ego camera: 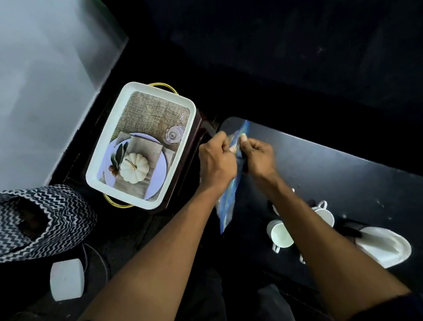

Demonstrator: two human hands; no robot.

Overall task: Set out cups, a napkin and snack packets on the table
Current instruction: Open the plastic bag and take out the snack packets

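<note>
A blue snack packet [228,205] hangs on edge between my two hands, over the near left end of the dark table [359,162]. My left hand [215,160] pinches the packet's top from the left. My right hand [257,156] pinches the same top edge from the right, thumb up. White cups stand on the table under my right forearm: one cup [280,233] on the near side, another cup [324,214] behind it, others partly hidden by the arm. A white napkin [384,246] lies folded to the right of the cups.
A white tray [99,175] with gold handles and a printed pumpkin picture sits on a dark stand to the left of the table. A zigzag-patterned bag [31,222] lies at the left. A pale block [66,279] sits on the floor below it.
</note>
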